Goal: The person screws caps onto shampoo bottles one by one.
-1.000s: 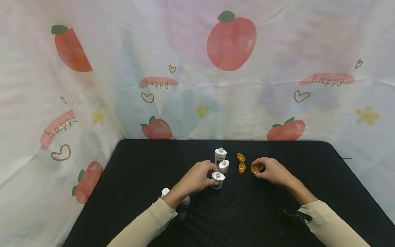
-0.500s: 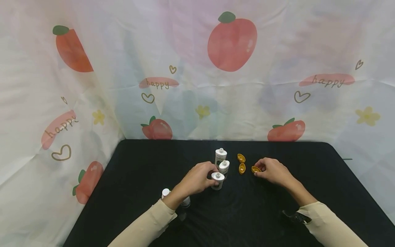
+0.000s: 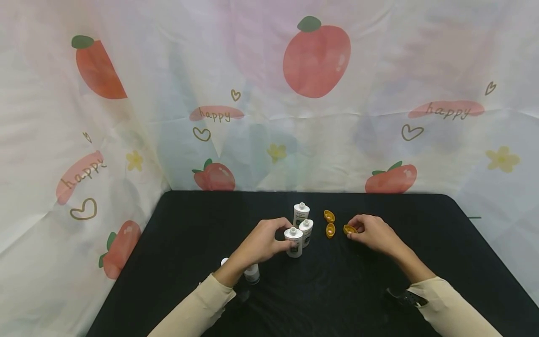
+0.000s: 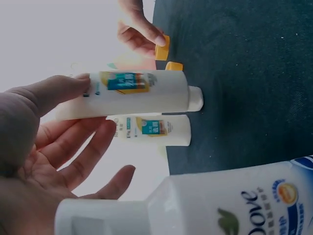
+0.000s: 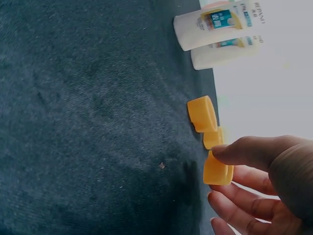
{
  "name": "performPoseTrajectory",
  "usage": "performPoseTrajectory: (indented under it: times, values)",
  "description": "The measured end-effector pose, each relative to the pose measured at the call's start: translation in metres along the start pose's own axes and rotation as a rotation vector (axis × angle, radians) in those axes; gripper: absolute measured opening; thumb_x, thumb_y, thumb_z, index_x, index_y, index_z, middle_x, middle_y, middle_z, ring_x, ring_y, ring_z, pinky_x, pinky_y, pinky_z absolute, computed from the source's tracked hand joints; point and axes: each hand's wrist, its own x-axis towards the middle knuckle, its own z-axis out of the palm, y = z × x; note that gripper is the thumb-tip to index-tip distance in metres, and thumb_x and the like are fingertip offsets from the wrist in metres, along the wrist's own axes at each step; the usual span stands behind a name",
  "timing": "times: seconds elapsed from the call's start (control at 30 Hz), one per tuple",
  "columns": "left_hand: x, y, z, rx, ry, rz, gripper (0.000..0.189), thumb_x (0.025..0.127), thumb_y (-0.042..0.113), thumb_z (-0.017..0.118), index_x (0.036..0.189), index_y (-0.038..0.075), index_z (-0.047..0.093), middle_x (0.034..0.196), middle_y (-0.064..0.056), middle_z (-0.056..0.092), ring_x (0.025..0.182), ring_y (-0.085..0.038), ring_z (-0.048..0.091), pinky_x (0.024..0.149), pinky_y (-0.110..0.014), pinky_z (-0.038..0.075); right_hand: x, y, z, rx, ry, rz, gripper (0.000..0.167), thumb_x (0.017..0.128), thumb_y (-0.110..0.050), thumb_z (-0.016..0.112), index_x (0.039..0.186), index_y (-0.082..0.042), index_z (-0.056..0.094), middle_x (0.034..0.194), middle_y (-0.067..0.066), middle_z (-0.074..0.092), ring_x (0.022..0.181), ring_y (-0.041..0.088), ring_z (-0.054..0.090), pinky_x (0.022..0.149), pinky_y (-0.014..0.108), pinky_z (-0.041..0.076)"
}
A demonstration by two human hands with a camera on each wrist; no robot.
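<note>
My left hand [image 3: 263, 241] holds a white bottle [image 3: 294, 243] with a bare nozzle on top, thumb on one side and fingers on the other. In the left wrist view this bottle [image 4: 132, 90] shows a teal and yellow label. Two similar white bottles stand close behind it, one [image 3: 306, 232] just to its right and one [image 3: 301, 213] farther back. My right hand [image 3: 374, 234] pinches a yellow bottle cap [image 5: 217, 169] between thumb and fingers. Beside it, two more yellow caps [image 3: 330, 230] [image 3: 329, 216] lie hollow side up on the black table.
A white bottle with blue print [image 4: 234, 205] stands near the left forearm, partly hidden by it in the head view. Another white bottle top [image 3: 224, 260] shows beside that forearm. A fruit-patterned cloth [image 3: 269, 117] hangs along the back and left of the black table [image 3: 337, 299].
My left hand has moved slightly left and up with the white bottle, away from the bottle behind it. My right hand, with the yellow cap, has barely moved.
</note>
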Motion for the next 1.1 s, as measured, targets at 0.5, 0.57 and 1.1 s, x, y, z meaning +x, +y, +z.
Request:
performPoseTrajectory:
  times: [0.5,0.57,1.1]
  values:
    - [-0.004,-0.004,-0.012,-0.239,0.140,0.062,0.026,0.094,0.020,0.074,0.118,0.013,0.065,0.110,0.002,0.065,0.096,-0.015,0.063,0.076,-0.029,0.055,-0.001,-0.003,-0.002,0.032,-0.003,-0.009,0.025,0.087,-0.019,0.080,0.105,-0.005,0.072,0.090,0.000,0.069,0.081,0.014,0.064,0.067,0.031,0.052]
    - [-0.004,-0.004,-0.013,-0.259,0.144,0.066,0.029,0.096,0.020,0.073,0.121,0.011,0.064,0.113,0.001,0.062,0.098,-0.015,0.062,0.078,-0.030,0.054,-0.001,-0.002,-0.002,0.029,-0.001,-0.010,0.025,0.087,-0.020,0.080,0.105,-0.005,0.072,0.089,0.000,0.069,0.081,0.014,0.064,0.067,0.031,0.052]
    - [-0.006,0.001,-0.011,-0.522,0.100,0.029,0.034,0.109,0.023,0.049,0.140,0.015,0.036,0.131,-0.014,0.052,0.117,-0.033,0.061,0.081,-0.044,0.060,0.001,-0.003,-0.003,0.024,0.003,-0.029,0.025,0.088,-0.020,0.079,0.106,-0.004,0.072,0.091,0.000,0.070,0.083,0.014,0.065,0.069,0.032,0.053]
